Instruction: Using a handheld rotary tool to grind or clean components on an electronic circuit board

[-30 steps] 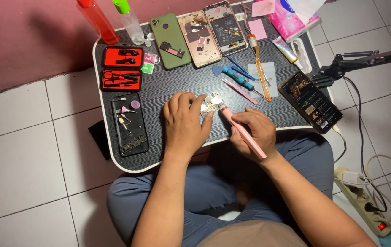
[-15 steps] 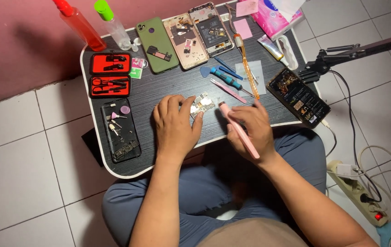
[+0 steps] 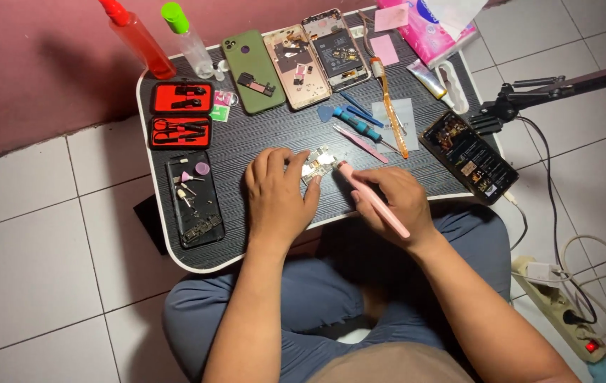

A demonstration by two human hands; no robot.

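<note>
Gripping a pink pen-shaped tool (image 3: 374, 199), the right hand (image 3: 396, 203) has its fingers closed around the shaft, whose long axis runs diagonally from the lower right near the wrist up and to the left, with the working tip pointing at a small circuit board (image 3: 319, 163). The left hand (image 3: 276, 195) lies palm down just beside it, fingers spread and their tips pressing the near edge of that board, which sits flat on the dark wood-grain lap table (image 3: 246, 152) just in front of both hands; the two hands are close together but not touching. To the left, a black phone back shell (image 3: 194, 198) lies face up like a tray and carries small pink bits and loose parts. Beyond it two open red cases (image 3: 179, 113) hold black tools in their slots. Past the board lie a blue screwdriver (image 3: 356, 125), pink tweezers (image 3: 361, 143) and an orange-handled brush (image 3: 392, 117), all angled toward the far left. On the right edge an opened phone (image 3: 468, 155) shows its inner boards. Farther off lie a green phone back (image 3: 252, 71) and two more opened phones (image 3: 317, 54), their insides exposed. At the far edge stand a red bottle (image 3: 135, 37), a clear bottle with a green cap (image 3: 186, 39) and a pink tissue pack (image 3: 430, 28).
</note>
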